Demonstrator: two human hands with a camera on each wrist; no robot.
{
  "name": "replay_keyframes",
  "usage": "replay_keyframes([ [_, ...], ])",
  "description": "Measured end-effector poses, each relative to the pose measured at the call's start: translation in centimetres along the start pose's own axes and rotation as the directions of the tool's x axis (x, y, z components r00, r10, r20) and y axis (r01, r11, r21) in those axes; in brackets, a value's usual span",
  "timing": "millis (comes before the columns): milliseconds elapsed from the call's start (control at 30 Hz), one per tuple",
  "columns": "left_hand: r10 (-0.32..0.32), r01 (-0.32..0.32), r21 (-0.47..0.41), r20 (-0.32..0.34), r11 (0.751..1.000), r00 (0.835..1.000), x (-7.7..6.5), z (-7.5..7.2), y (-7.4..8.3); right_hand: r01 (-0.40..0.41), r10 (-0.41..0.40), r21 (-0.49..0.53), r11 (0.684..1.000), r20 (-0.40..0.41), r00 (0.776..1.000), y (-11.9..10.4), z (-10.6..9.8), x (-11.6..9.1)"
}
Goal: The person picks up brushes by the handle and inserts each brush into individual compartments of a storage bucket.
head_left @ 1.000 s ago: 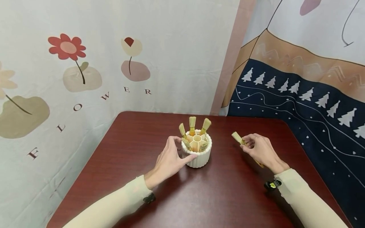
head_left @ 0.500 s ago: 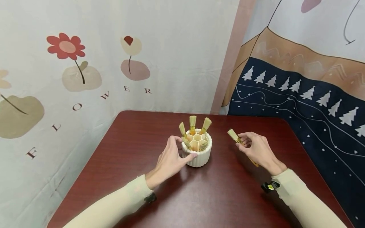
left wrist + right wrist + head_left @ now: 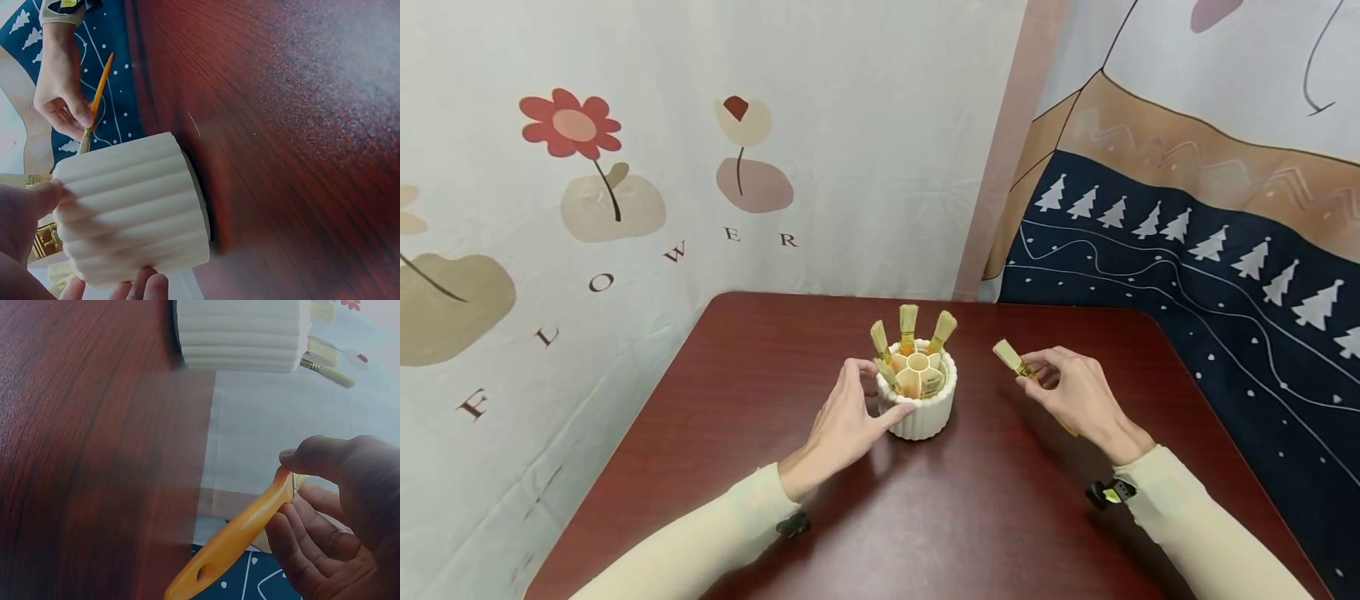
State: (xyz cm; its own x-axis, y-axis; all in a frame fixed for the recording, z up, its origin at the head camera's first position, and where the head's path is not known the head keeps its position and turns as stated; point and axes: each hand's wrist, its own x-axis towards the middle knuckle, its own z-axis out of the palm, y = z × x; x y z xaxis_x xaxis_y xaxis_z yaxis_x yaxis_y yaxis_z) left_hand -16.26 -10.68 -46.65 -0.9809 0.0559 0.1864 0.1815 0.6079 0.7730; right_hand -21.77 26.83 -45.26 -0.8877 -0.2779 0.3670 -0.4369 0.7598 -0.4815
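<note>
A white ribbed round holder (image 3: 919,420) stands upright on the table, with petal-like compartments around a round centre. Several paintbrushes (image 3: 908,323) stand in its outer compartments, bristles up. My left hand (image 3: 841,423) grips the holder from the left, thumb on its near side and fingers around the far side; the left wrist view shows its ribbed wall (image 3: 131,206) close up. To the right of the holder and apart from it, my right hand (image 3: 1081,402) pinches a flat paintbrush (image 3: 1009,357) near its metal band. Its orange handle (image 3: 234,540) slants down toward the table, bristles pointing up and left.
The dark red wooden table (image 3: 985,517) has rounded far corners. Behind it hangs a pale cloth (image 3: 865,150) printed with flowers and letters. A navy cloth (image 3: 1150,267) with white trees hangs along the right side.
My right hand has moved a little left with the paintbrush, closer to the holder. The left hand and the holder have stayed in place.
</note>
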Motion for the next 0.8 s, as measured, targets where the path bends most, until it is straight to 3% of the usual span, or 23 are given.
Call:
replay_keyframes([
  [400, 0.013, -0.014, 0.044, 0.023, 0.999, 1.000, 0.2, -0.5, -0.5, 0.069, -0.067, 0.052, 0.996, -0.042, 0.997, -1.1, 0.4, -0.4],
  [800, 0.068, -0.071, 0.053, 0.045, 0.996, 0.997, 0.6, -1.0, -0.6, 0.095, -0.090, 0.062, 0.994, -0.069, 0.994, -2.0, 0.4, -0.6],
])
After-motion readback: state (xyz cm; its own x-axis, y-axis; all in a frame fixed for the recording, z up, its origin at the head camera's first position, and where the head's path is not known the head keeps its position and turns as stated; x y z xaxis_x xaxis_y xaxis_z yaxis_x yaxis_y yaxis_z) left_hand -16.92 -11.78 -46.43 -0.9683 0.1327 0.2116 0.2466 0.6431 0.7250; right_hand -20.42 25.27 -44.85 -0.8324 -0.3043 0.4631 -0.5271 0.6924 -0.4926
